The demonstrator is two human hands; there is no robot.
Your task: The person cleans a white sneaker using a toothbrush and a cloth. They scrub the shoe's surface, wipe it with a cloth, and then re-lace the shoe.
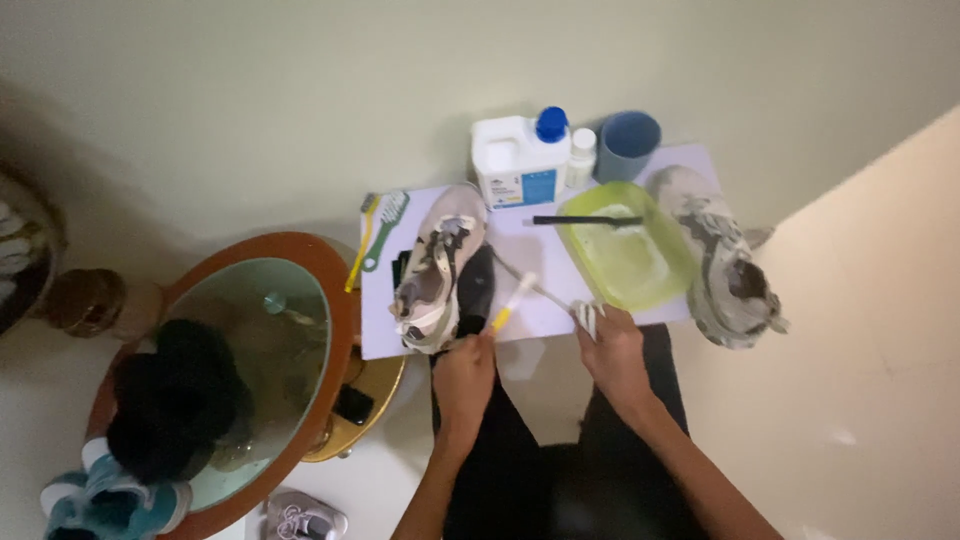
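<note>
The work is judged to be partly done: one sneaker (437,268) lies on the white sheet (545,305) on the floor, near its left edge, being tended; the other shoe (722,257) waits at the right edge, apparently untouched. A yellow-handled brush (512,303) is pinched in the left hand (464,366), just below the sneaker; a striped cloth (588,315) is gripped by the right hand (612,348), beside the green basin (628,245).

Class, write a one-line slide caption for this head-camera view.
Left hand holds a yellow brush beside a sneaker; right hand grips a lace near a green tub.
</note>
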